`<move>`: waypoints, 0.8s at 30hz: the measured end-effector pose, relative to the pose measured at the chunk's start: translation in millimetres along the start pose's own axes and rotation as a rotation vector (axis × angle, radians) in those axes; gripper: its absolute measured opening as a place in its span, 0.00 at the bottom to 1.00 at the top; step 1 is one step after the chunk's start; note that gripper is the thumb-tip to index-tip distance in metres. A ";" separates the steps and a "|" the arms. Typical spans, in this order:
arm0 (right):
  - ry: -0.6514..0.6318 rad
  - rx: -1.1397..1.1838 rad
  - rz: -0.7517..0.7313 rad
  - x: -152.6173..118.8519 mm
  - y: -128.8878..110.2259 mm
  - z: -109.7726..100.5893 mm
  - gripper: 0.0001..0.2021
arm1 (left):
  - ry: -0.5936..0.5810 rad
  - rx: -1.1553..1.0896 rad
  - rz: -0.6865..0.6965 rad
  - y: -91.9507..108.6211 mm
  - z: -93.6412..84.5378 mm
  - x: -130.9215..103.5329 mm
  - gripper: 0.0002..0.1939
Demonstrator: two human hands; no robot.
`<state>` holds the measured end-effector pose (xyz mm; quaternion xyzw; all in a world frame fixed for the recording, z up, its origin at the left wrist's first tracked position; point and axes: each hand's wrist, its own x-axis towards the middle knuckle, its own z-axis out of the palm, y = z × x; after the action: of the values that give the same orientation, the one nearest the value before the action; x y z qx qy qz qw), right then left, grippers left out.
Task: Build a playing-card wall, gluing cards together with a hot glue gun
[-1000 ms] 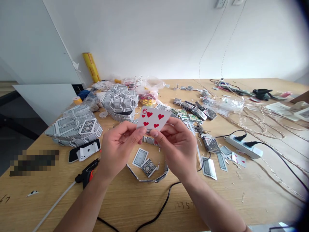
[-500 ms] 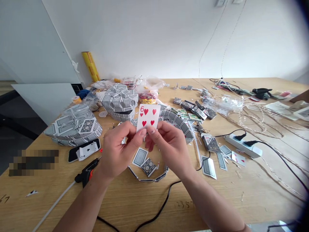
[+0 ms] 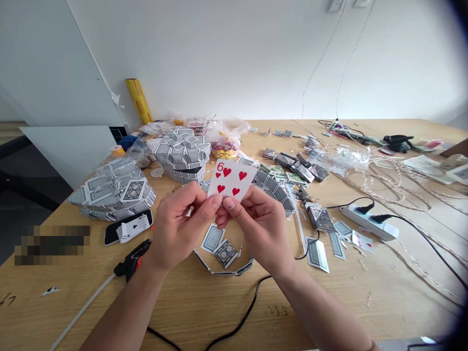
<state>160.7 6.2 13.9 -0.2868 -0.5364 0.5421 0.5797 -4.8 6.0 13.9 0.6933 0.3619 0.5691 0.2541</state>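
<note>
A six of hearts playing card [image 3: 231,180] is held up face toward me, its lower edge hidden by fingers. My left hand [image 3: 183,224] pinches the card's lower left corner, and my right hand [image 3: 261,226] grips its lower right side. Both thumbs press on the face, close together. Beneath the hands lies a ring of joined cards [image 3: 226,274], with a patterned card [image 3: 225,253] and another face-down card [image 3: 212,238] inside it. Behind, partly covered by my right hand, stands a curved wall of folded cards [image 3: 276,192].
Two card-covered models, one domed [image 3: 183,151] and one low [image 3: 113,190], stand at the left. A black glue gun [image 3: 131,258] lies near my left forearm, beside a phone [image 3: 111,234]. A power strip [image 3: 369,222], loose cards and cables spread over the right side.
The card has tilted clockwise and leans to the right, with its right side lower. Both hands stay closed on it in nearly the same place. The view has shifted slightly.
</note>
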 end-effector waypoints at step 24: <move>-0.027 -0.102 -0.084 -4.0 9.0 -0.3 0.14 | 0.050 -0.072 -0.126 0.8 1.4 -4.0 0.20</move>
<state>158.8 4.7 4.4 -0.2859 -0.5827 0.4931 0.5793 -3.6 2.4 11.8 0.6452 0.3904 0.5816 0.3051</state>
